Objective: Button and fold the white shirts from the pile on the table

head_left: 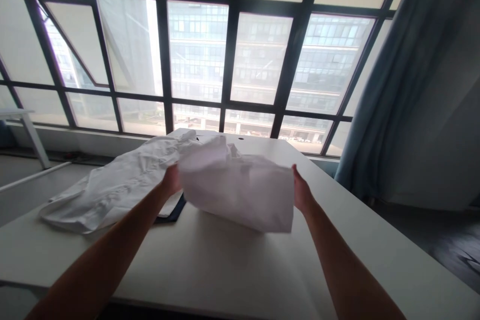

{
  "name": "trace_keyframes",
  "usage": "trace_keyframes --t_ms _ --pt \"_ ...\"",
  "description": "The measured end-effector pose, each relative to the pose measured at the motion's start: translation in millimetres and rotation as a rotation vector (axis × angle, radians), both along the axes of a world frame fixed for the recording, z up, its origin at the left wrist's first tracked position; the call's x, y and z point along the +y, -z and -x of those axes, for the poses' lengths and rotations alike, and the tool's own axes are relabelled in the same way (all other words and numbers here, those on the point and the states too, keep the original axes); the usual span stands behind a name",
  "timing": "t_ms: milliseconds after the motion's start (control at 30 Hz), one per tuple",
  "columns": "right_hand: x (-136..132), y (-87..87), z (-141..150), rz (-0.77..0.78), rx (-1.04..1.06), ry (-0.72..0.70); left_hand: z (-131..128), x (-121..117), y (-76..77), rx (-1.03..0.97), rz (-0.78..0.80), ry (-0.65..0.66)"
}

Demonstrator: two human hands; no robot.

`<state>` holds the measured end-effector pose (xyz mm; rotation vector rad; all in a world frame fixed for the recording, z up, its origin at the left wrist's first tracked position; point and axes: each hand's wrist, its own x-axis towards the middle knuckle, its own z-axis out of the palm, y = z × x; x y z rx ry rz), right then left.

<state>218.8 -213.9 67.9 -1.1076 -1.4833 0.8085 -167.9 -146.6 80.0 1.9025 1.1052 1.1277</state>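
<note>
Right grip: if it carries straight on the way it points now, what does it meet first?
The right grip meets the white garment first, already at its edge; past that, probably the white table, though depth is unclear.

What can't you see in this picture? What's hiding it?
Head view: the dark thing is mostly hidden by the white shirt, so I can't tell what it is.
Head view: the shirt hides the fingers of the left hand and right hand.
Head view: the bottom edge cuts off both arms.
</note>
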Motion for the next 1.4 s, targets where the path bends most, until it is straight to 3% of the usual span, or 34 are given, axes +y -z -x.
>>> trace_keyframes --t_ms 67,167,267,400,533,633,733,867,933,1000,1100,1233,1400 --pt "0.0 10.4 7.6 0.068 -0.048 0.003 -5.1 -3.9 10.2 0.077 0.013 0.192" --pt "1.2 28.3 36.8 0.131 -0.256 -0.123 -28.1 -12.3 32.7 0.347 -0.112 0.408" --pt "-3.7 39.0 67.9 0.094 -0.418 -0.277 -52.0 -21.6 52.9 0.530 -0.244 0.437" --pt "-12.3 49.1 90.7 -0.109 -0.598 -0.255 -67.0 -30.8 65.6 0.569 -0.252 0.439" --pt "-10.2 55.3 92.4 -0.100 -0.738 -0.196 -67.6 -36.5 59.8 0.663 -0.300 0.415" --pt "-5.9 47.8 78.1 -0.089 -0.771 -0.152 -58.9 -36.1 46.1 0.826 -0.328 0.357" --pt "-4.9 32.7 44.8 -0.084 -0.794 -0.023 -37.4 -29.6 28.2 0.912 -0.269 0.252" --pt "-7.7 20.4 -7.3 0.184 -0.928 0.119 -1.7 -17.6 10.6 0.978 -0.102 0.150" --pt "-9.0 20.5 -17.4 0.221 -0.988 0.225 6.5 -14.9 9.3 1.024 -0.036 0.136" --pt "-9.7 22.7 -9.6 0.090 -0.966 0.282 3.7 -15.6 13.3 1.011 -0.066 0.120" --pt "-10.5 28.6 28.0 -0.080 -0.787 0.095 -14.7 -21.4 25.2 0.927 -0.162 0.199" --pt "-12.5 43.9 82.4 -0.085 -0.682 -0.176 -36.5 -27.9 39.3 0.892 -0.213 0.386" --pt "-10.9 61.2 104.7 -0.132 -0.748 -0.230 -38.2 -26.0 41.6 0.806 -0.240 0.425"
